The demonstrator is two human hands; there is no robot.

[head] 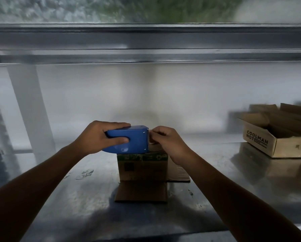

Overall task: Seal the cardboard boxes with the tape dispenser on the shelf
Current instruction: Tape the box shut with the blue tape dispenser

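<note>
Holding the blue plastic tape dispenser (128,140) just above the small brown cardboard box (142,168), my left hand (97,135) has its grip wrapped round the body, thumb on the near face and fingers over the top. My right hand (167,142) is at the dispenser's mouth, its grip pinching what I take to be the brown tape end (151,142), though blur hides the detail.

I judge the dispenser light, rigid and smooth, best taken round its middle, away from the cutter at the front. The box looks light and thin-walled, so it may slide or dent under pressure; steadying a side wall seems wise. It stands on the grey metal shelf (76,198) with flaps folded out.

Counting: one dispenser, one small box, and one open printed cardboard box (275,135) well apart at the right. Whether another sits behind that one, I cannot tell.
</note>
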